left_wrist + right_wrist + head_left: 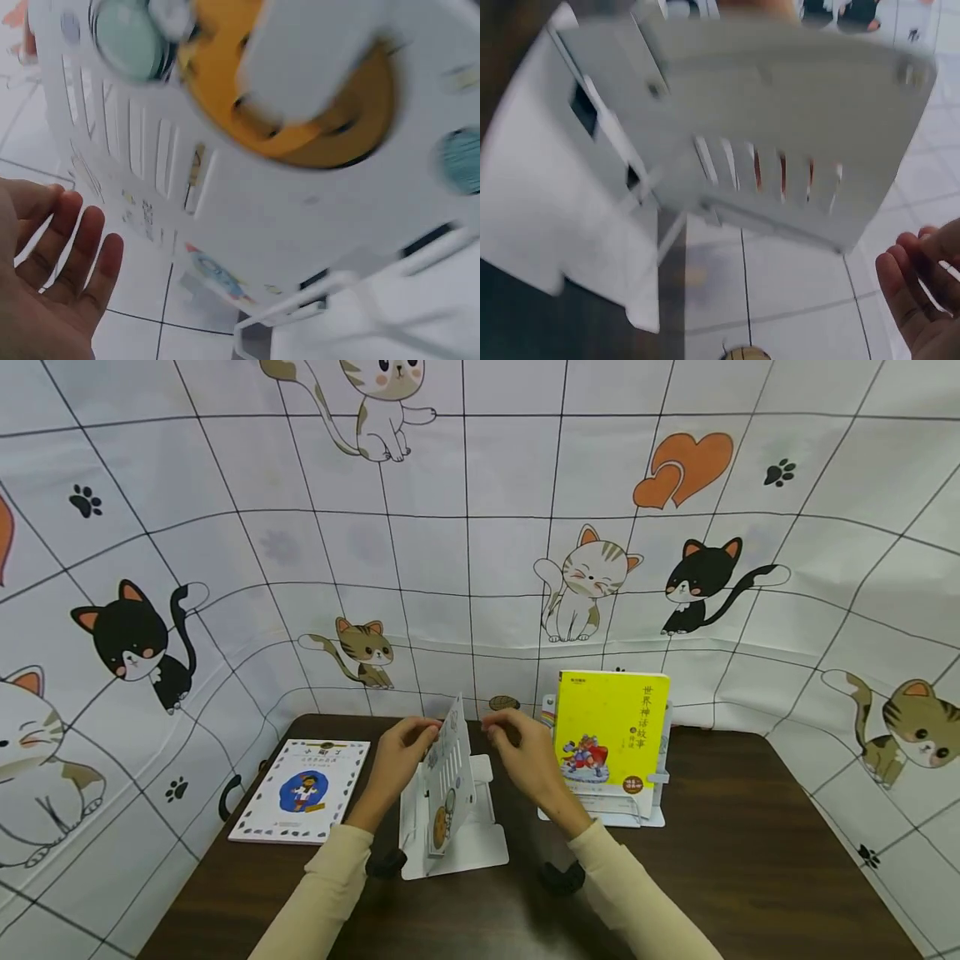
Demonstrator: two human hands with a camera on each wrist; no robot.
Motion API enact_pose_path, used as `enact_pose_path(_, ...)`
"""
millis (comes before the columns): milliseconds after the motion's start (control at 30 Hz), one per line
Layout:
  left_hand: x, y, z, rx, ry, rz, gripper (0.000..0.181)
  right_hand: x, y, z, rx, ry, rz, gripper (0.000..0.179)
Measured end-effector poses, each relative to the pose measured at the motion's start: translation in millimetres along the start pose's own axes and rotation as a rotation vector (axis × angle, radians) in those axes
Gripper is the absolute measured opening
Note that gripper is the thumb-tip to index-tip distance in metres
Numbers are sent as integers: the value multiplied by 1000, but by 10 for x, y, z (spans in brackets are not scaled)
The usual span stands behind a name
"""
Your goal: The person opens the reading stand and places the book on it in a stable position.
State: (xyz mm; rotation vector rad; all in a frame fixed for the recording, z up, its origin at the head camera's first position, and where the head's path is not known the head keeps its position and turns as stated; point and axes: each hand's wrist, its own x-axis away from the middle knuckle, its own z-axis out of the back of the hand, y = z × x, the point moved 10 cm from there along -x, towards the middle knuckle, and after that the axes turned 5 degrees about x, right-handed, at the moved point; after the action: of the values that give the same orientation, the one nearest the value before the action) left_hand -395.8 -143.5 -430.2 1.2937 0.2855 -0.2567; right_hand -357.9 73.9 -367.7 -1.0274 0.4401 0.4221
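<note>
A white metal book stand (487, 852) sits mid-table, its base flat and its slotted, cartoon-printed panel (452, 777) raised nearly upright, edge towards me. In the left wrist view the printed face (247, 225) and wire holders show; the right wrist view shows the plain back (780, 97). My left hand (401, 760) is close by the panel's printed side, fingers loosely bent; whether the fingertips touch it is unclear. On the back side, my right hand (528, 756) hovers apart from the panel, fingers loosely bent around nothing.
A yellow book (611, 735) rests upright on another white stand (652, 818) at the right. A white picture-covered book (300, 789) lies flat on the left of the dark table (720, 877). Cat-patterned cloth (480, 552) hangs behind and at both sides.
</note>
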Motion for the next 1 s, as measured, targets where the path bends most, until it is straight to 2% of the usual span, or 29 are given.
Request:
enact_pose_path(133,-230,-106,-53,-31,-25,50,28,352,-2,11,-144,19,-108,14)
enact_pose_path(200,-308,-170,-88,-10,-51,79,32,530,26,-37,-195,16,-171,13)
enact_pose_path(300,-374,-274,-166,55,-124,121,38,758,62,-153,-229,-9,-227,17)
enact_pose_path(433,-377,-338,-253,113,-217,149,41,930,46,-303,-252,-56,-240,33)
enact_pose_path(567,-363,-344,-288,101,-267,137,42,971,-13,-390,-247,-72,-201,35)
enact_pose_path(767,-342,-334,-269,81,-310,98,49,971,-68,-381,-216,-45,-182,27)
enact_pose_path(900,-349,-383,-161,81,-290,113,53,928,-45,-330,-177,-35,-189,24)
enact_pose_path(1000,-361,-450,-32,82,-230,148,54,854,22,-264,-124,-17,-189,21)
